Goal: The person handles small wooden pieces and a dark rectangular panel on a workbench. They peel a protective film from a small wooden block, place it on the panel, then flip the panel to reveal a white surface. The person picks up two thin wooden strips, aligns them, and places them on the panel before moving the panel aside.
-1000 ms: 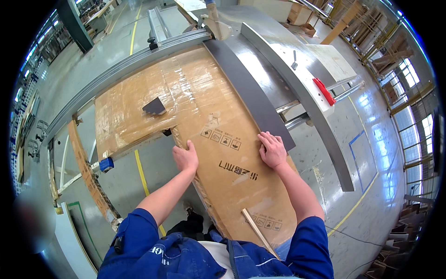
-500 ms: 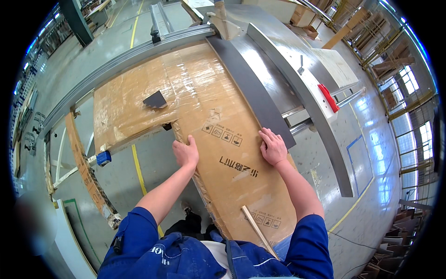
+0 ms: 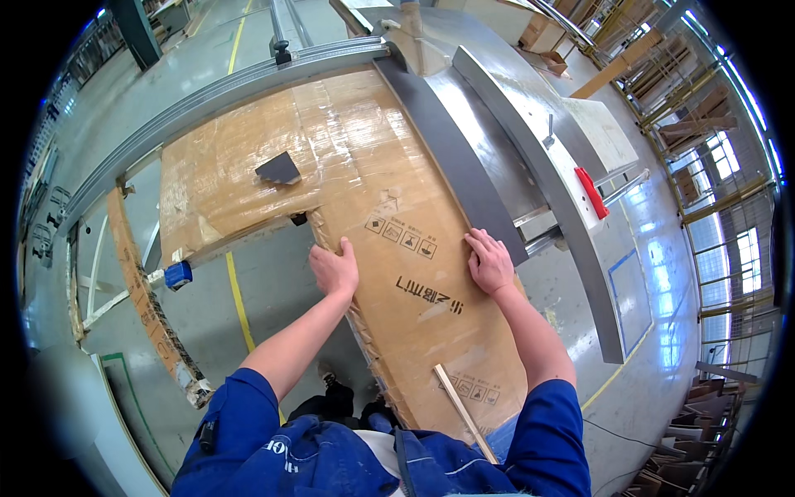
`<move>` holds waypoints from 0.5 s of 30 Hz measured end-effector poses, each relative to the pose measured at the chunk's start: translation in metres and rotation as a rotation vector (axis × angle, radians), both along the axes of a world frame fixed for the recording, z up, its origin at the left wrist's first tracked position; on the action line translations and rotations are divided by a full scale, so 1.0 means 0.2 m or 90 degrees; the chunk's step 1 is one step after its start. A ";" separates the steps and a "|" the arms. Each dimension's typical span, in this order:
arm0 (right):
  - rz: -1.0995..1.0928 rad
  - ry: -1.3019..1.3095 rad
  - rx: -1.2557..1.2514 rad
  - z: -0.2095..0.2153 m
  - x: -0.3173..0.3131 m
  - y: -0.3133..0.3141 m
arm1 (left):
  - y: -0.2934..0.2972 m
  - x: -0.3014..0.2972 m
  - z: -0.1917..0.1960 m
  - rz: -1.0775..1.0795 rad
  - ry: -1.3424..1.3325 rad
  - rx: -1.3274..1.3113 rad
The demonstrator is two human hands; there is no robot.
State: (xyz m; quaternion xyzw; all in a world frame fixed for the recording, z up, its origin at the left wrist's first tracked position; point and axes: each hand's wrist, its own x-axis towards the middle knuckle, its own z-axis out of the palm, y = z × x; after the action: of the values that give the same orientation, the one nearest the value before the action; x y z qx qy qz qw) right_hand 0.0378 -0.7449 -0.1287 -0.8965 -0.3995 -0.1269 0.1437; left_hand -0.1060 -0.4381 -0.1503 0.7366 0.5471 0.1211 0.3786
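Observation:
A long cardboard-covered panel (image 3: 414, 331) lies in front of me, joined to a wide, film-wrapped cardboard area (image 3: 240, 124) on the left. My left hand (image 3: 335, 267) is at the inner left edge of the panel, thumb on top and the other fingers curled over the side, partly hidden. Along the right edge runs a dark grey strip of board (image 3: 464, 174). My right hand (image 3: 492, 262) rests at that edge beside the strip's near end, fingers stretched out and lying flat. A small dark offcut (image 3: 279, 169) sits on the wrapped cardboard.
A metal rail fence (image 3: 571, 207) with a red handle-shaped piece (image 3: 591, 193) stands right of the strip, by the metal machine table (image 3: 472, 103). A thin wooden stick (image 3: 465, 414) lies near my body. At left are a blue tape measure (image 3: 177, 275) and a curved frame arm (image 3: 145, 298).
The view has shifted slightly, so the surroundings sit a little differently in the picture. Both hands keep nearly the same places on the panel edges.

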 end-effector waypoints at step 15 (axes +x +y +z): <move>0.016 -0.003 -0.003 0.02 0.04 0.04 | 0.04 0.00 -0.03 -0.018 -0.037 0.029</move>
State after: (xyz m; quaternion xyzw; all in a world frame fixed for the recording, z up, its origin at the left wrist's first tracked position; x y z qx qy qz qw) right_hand 0.0460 -0.7372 -0.1243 -0.8914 -0.4113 -0.1263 0.1421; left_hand -0.1054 -0.4304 -0.1565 0.7490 0.5222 0.1498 0.3793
